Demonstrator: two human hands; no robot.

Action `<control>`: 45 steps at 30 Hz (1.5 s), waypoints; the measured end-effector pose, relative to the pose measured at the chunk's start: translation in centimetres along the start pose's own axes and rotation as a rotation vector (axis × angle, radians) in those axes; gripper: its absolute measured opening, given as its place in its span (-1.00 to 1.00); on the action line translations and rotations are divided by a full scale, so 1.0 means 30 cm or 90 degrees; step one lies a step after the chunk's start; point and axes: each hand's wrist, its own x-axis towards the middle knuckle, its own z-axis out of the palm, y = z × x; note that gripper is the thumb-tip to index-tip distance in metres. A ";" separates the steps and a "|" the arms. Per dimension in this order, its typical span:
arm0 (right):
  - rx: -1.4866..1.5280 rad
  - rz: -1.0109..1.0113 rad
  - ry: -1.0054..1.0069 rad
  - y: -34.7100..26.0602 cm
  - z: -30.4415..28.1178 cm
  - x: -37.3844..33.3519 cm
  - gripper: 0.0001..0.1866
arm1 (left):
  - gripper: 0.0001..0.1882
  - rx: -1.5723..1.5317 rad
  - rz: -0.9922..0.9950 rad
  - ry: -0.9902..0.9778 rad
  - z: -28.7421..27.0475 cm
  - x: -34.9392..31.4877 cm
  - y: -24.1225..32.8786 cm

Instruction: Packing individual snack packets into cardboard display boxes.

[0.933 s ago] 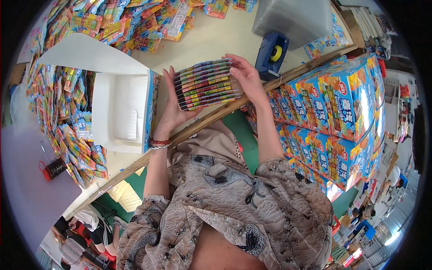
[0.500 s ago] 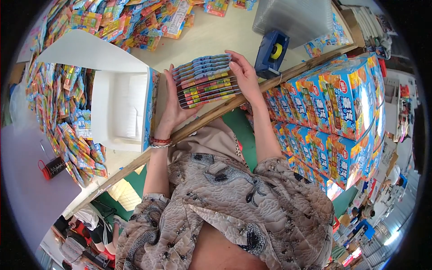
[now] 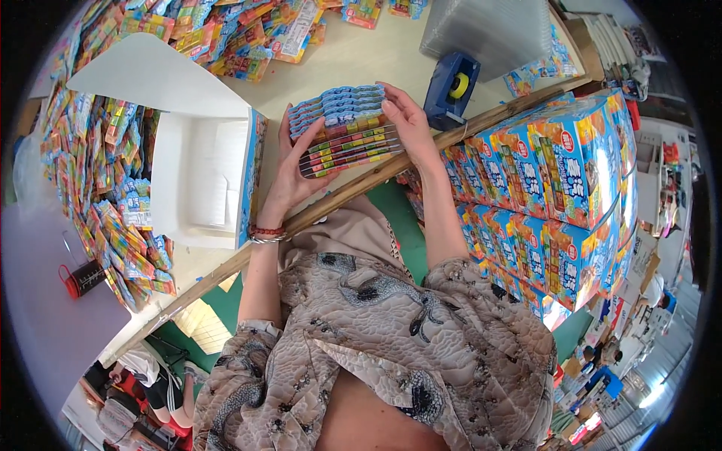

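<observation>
While both hands press it from the sides, the stack of packets [image 3: 342, 128] sits upright on edge just above the table [image 3: 361, 60], near its front edge. Blue card tops face away; striped, many-coloured contents face the person.

Left hand [image 3: 289, 169]: palm and fingers flat against the stack's left end, thumb up along the edge; a beaded bracelet [image 3: 265, 233] sits on the wrist. Right hand [image 3: 410, 120]: fingers curled over the top right corner, clamping the far end. Grip is narrow, closed on the stack from both ends, not wrapped around it.

Just left of the stack stands an open white box [image 3: 199, 177] with a blue side, its flap [image 3: 139, 75] raised. A blue tape dispenser [image 3: 450, 89] stands just right of the right hand. Loose packets [image 3: 98, 180] are heaped at the left and far edges. Stacked blue cartons [image 3: 556, 165] stand at the right, beside the table.

Risk, judged: the stack is held only by end pressure. If either hand eases, the middle packets could bow out and fan onto the table. The raised flap and the box's rim are close; a corner could catch there and spill the row.
</observation>
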 end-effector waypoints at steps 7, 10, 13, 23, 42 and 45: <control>-0.025 -0.009 0.003 0.012 0.002 -0.009 -0.60 | -0.07 0.004 -0.004 -0.006 0.004 -0.001 -0.005; -0.125 -0.009 0.037 0.009 0.009 -0.017 -0.59 | 0.03 0.000 -0.014 -0.002 0.011 -0.011 -0.013; -0.178 -0.039 0.046 -0.009 0.029 -0.029 -0.56 | 0.21 -0.086 -0.058 0.018 0.029 -0.033 -0.045; -0.463 -0.004 -0.268 -0.187 -0.012 -0.074 0.31 | 0.39 -0.084 -0.025 0.020 0.039 -0.005 -0.067; -0.361 -0.340 -0.230 -0.404 0.554 -0.143 0.24 | -0.05 0.123 0.102 -0.056 -0.824 -0.046 0.347; -0.376 -0.260 -0.244 -0.325 0.634 -0.148 0.19 | -0.01 0.121 0.007 -0.209 -0.900 -0.051 0.240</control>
